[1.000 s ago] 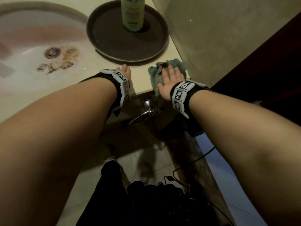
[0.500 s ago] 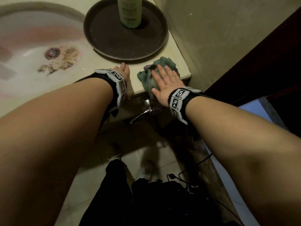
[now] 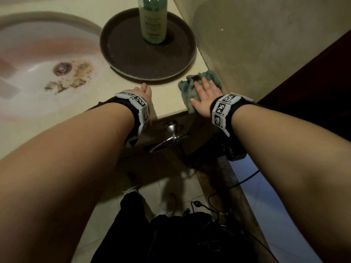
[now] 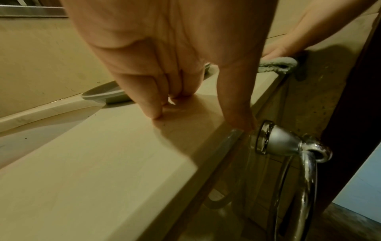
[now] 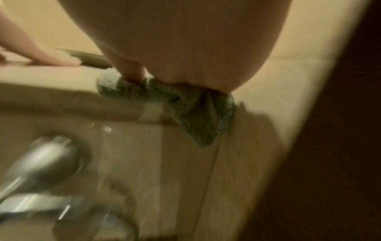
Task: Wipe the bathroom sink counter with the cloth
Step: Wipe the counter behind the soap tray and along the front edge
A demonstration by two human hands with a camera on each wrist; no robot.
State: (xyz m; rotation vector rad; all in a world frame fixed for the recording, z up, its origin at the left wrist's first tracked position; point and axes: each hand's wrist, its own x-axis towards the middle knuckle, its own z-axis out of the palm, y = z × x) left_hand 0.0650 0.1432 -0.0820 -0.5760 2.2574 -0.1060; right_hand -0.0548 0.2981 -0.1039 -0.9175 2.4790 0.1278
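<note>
**A:** Where was the cloth [image 3: 190, 90] at that point?

**B:** On the counter [image 3: 167, 99], in the front corner next to the wall [image 3: 266, 44], with one end drooping over the front edge. The right hand [image 3: 204, 97] lay flat on top of it, fingers straight and spread, pressing down rather than clutching.

**A:** And the left hand [image 3: 141, 92]?

**B:** Holding nothing. Its fingertips [image 4: 153, 112] rested on the bare counter near the front edge, thumb hanging over the lip above the towel ring [image 4: 288, 146]. It looked like a brace.

**A:** So how should that stroke have been done well?

**B:** I judged the palm should have kept even pressure across the whole cloth, so it dragged flat instead of bunching. It was already rumpled at the far end by the wall. The corner needed the cloth pushed right against the wall, then drawn along the front strip.

**A:** Any obstacle?

**B:** The tray [image 3: 148, 63] with the bottle [image 3: 153, 19] on it sat just beyond both hands, well short of touching the cloth. A wide sweep would likely have nudged the tray, so short strokes beside its rim seemed safer. Under the tray stayed unreachable unless it was lifted.

**A:** And the basin [image 3: 38, 69]?

**B:** Stained near the drain, but that wasn't the counter, to my mind.
</note>
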